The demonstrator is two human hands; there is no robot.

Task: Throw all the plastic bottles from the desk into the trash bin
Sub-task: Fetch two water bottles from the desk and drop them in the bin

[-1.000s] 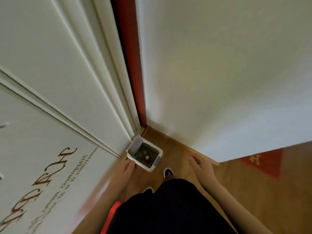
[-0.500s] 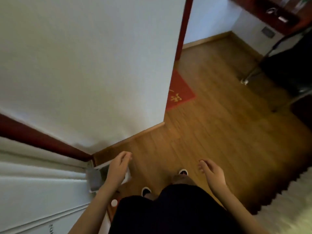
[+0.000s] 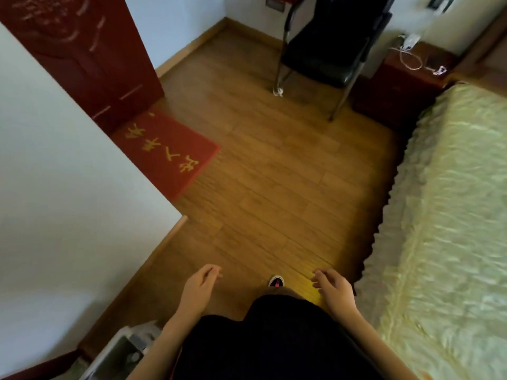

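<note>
The white trash bin (image 3: pixel 115 352) stands on the floor at the bottom left, beside my left forearm, with a bottle cap (image 3: pixel 134 356) showing inside it. My left hand (image 3: pixel 199 287) hangs over the wooden floor, empty, fingers loosely curled and apart. My right hand (image 3: pixel 333 287) is held out at the same height, also empty with fingers apart. No desk and no other bottle is in view.
A white wall corner (image 3: pixel 68 201) juts in on the left. A red doormat (image 3: pixel 167 154) lies before a dark red door (image 3: pixel 82 56). A black chair (image 3: pixel 326 50) and a dark nightstand (image 3: pixel 397 86) stand at the back. A bed (image 3: pixel 444 229) fills the right side.
My view has swung right, away from the bin and toward the room. The bin slid to the bottom left corner. My left hand has come off the bin; both hands stay empty.
</note>
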